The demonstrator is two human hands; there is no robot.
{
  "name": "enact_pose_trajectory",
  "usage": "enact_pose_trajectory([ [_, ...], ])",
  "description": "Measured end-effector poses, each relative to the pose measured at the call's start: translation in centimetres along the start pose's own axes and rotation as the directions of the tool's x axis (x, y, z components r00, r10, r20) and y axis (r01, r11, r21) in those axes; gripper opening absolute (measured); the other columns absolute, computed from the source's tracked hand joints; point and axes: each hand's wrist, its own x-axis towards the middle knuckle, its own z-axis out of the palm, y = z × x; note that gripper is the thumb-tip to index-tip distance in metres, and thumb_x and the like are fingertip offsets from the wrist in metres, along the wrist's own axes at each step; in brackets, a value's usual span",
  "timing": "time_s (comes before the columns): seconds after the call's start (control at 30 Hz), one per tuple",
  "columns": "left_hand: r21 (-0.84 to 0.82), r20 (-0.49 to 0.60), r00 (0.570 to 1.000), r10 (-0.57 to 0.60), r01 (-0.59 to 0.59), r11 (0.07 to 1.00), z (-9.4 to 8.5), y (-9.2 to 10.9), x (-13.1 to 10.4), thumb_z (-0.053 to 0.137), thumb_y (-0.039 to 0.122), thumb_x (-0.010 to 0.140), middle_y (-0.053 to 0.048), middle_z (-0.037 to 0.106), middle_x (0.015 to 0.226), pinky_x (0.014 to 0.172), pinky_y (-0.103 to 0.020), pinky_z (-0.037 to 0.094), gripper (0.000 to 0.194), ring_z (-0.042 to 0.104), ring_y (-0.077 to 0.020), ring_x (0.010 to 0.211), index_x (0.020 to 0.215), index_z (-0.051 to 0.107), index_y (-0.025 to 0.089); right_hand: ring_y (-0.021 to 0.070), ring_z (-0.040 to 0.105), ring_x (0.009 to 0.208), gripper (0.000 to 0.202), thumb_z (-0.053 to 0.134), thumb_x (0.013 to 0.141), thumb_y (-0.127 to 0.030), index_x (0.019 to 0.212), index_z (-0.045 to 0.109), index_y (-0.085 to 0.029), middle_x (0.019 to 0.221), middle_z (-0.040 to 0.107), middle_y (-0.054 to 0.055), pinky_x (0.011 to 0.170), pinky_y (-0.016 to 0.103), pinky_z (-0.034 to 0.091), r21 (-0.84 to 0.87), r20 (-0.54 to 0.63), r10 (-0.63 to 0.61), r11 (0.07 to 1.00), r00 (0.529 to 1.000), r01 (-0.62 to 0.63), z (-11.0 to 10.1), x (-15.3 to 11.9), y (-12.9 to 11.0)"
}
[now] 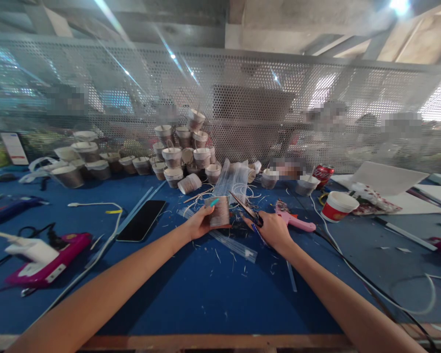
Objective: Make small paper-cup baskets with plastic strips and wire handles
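The left hand (198, 223) grips a small wrapped cup (219, 212), fingers closed around its side, holding it just above the blue table (191, 294) near the middle of the work area. The right hand (274, 229) is closed around the handles of a pair of scissors (247, 209), whose blades are open and point up and left toward the cup, close beside it; whether the blades touch the cup cannot be told. A clear plastic strip (235, 245) lies on the table under and between the two hands, among scattered white trimmings. Just right of the right hand lies a pink glue gun (296, 221). Left of the left hand a black phone (141, 220) lies flat, screen dark. Behind the hands a heap of similar cups (180, 147) is stacked against a perforated metal screen (242, 98), with more cups in a row to the left. A roll of clear plastic film (233, 179) stands just behind the held cup. To the right rear stand a red drink can (322, 173) and a red-and-white paper cup (338, 206). At the left edge lies a second glue gun, magenta (47, 262), with a white plug beside it.
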Motion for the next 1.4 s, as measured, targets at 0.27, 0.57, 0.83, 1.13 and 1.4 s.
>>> enact_pose_trajectory([
  [0.27, -0.009, 0.011, 0.999, -0.038, 0.038, 0.999, -0.3, 0.1, 0.3, 0.063, 0.022, 0.070, -0.007, 0.065, 0.098, 0.089, -0.051, 0.039, 0.032, 0.059, -0.0240, 0.094, 0.101, 0.056, 0.018, 0.0213, 0.062, 0.068, 0.057, 0.027, 0.079, -0.065, 0.073, 0.058, -0.018, 0.070, 0.066, 0.009, 0.055, 0.025, 0.033, 0.006, 0.018, 0.024, 1.000, 1.000, -0.024, -0.1, 0.1, 0.0],
  [0.57, 0.085, -0.073, 0.997, 0.003, 0.003, 0.996, 0.1, -0.2, 0.0, 0.073, 0.012, 0.053, -0.005, 0.067, 0.079, 0.079, -0.042, 0.046, 0.037, 0.063, -0.0197, 0.074, 0.088, 0.060, 0.014, 0.0215, 0.062, 0.069, 0.053, 0.030, 0.079, -0.063, 0.076, 0.059, -0.018, 0.072, 0.066, 0.009, 0.055, 0.026, 0.034, -0.010, 0.014, 0.015, 1.000, 1.000, -0.015, -0.2, 0.1, -0.1],
  [0.83, 0.100, 0.019, 1.000, -0.007, 0.005, 0.995, 0.9, 0.1, -0.4, 0.069, 0.011, 0.057, -0.008, 0.064, 0.094, 0.086, -0.054, 0.040, 0.043, 0.059, -0.0263, 0.089, 0.097, 0.057, 0.015, 0.0224, 0.062, 0.068, 0.057, 0.028, 0.078, -0.065, 0.075, 0.059, -0.018, 0.070, 0.066, 0.009, 0.055, 0.026, 0.034, -0.005, 0.002, 0.006, 1.000, 1.000, -0.006, -0.1, 0.0, 0.0],
  [1.13, 0.135, -0.086, 0.995, 0.046, -0.034, 0.990, 0.1, -0.5, 0.1, 0.073, 0.015, 0.055, -0.003, 0.066, 0.083, 0.083, -0.044, 0.044, 0.040, 0.062, -0.0193, 0.077, 0.092, 0.058, 0.017, 0.0217, 0.062, 0.067, 0.054, 0.029, 0.079, -0.063, 0.074, 0.058, -0.018, 0.069, 0.066, 0.008, 0.053, 0.025, 0.033, -0.007, -0.010, -0.006, 1.000, 1.000, 0.006, 0.2, 0.1, 0.1],
  [1.4, 0.187, -0.112, 0.987, 0.112, -0.090, 0.978, 0.6, -0.4, 0.2, 0.073, 0.013, 0.052, -0.004, 0.067, 0.083, 0.079, -0.037, 0.044, 0.039, 0.061, -0.0186, 0.076, 0.089, 0.060, 0.015, 0.0208, 0.062, 0.068, 0.048, 0.031, 0.081, -0.057, 0.073, 0.057, -0.018, 0.070, 0.066, 0.008, 0.056, 0.025, 0.034, 0.019, -0.011, 0.044, 0.999, 0.999, -0.044, 0.1, 0.1, 0.2],
])
